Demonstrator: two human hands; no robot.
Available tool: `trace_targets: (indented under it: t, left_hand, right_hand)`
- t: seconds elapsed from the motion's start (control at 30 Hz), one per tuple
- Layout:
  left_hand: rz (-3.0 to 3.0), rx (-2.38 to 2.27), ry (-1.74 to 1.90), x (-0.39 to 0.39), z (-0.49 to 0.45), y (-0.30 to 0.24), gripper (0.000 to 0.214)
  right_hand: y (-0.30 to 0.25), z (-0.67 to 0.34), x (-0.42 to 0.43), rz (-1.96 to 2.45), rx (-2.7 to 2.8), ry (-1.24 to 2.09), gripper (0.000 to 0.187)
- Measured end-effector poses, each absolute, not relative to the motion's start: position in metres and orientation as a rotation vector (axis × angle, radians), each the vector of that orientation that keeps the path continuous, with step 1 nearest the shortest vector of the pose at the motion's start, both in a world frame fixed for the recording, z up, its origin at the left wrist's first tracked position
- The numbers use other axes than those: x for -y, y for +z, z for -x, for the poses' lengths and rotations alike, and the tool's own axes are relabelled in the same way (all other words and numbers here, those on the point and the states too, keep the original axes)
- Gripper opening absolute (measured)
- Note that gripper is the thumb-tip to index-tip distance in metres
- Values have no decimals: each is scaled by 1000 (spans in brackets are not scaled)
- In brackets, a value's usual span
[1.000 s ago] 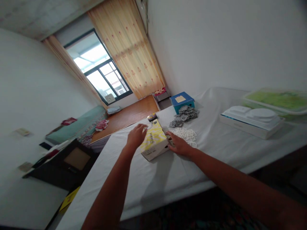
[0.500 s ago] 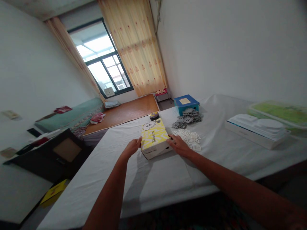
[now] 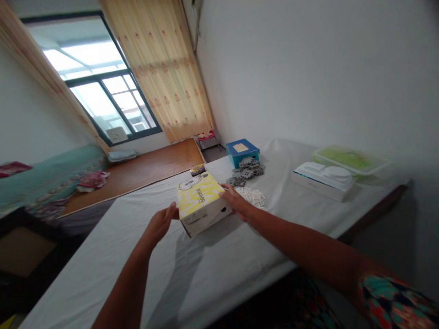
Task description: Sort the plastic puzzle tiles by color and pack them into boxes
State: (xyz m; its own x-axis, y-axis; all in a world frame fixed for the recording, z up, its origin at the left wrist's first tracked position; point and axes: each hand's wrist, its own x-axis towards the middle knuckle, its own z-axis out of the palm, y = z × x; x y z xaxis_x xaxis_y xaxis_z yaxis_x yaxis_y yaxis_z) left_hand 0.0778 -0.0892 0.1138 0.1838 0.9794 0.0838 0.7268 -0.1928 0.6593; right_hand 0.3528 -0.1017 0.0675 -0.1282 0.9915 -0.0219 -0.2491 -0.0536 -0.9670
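Observation:
Between my hands is a yellow and white cardboard box [image 3: 200, 196] printed with a cartoon dog and the word BOBDOG. My left hand [image 3: 163, 224] grips its left side, thumb near the top edge. On the opposite side my right hand [image 3: 236, 201] is closed on the upper edge, with its fingertips over the lid. The near end of the box shows a printed label. Whether its underside touches the white cloth [image 3: 219, 260] cannot be made out. Just beyond my right hand lies a pile of white plastic pieces [image 3: 253, 197].
Grey interlocking pieces [image 3: 247, 171] are heaped in front of a blue box [image 3: 242, 153]. A small round tin [image 3: 197, 170] stands behind the yellow box. To the right are a white box with white items [image 3: 324, 178] and a green-filled clear container [image 3: 350, 159].
The camera view has swung, so the room and table things sit further left. Both hands still hold the yellow box, which also appears further left and slightly lower.

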Motion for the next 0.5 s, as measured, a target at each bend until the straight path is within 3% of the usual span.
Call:
trace_targets:
  t: [0.17,0.5]
  left_hand:
    - [-1968,-1450,970,75,-96,110,73]
    - [-2094,-1549,1066,43,-98,22,62]
  right_hand:
    - [112,-423,92,978,898,1285,55]
    - [167,-636,52,1144,508,798,26]
